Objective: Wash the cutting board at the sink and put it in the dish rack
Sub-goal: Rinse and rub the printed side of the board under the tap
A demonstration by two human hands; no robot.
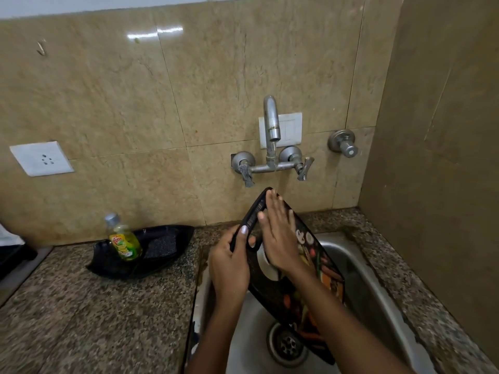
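- Your left hand is clamped on the board at its handle end — thumb over the near face, fingers wrapped round the edge beside the oval handle hole.
- Your right hand holds nothing; it lies flat and open on the printed face, fingertips at the top corner, palm rubbing.
- The board stands tilted over the sink, long axis running from the top corner near the wall down towards the drain, where its low end sits just above or on the basin — I cannot tell which.
- The tap is directly above the top corner, and a thin stream falls towards it.
- The grip is at the upper left of the board, so the rest of it hangs down and to the right of that hand; the left hand carries the weight.
- Soap bottle and scrub pad sit in a black tray on the counter to your left, well apart from the sink.
- No rack shows clearly here; a dark object at the far left edge could be it, but that is a guess.
- Washing looks midway — a wet face may slip, so keep the handle grip firm.
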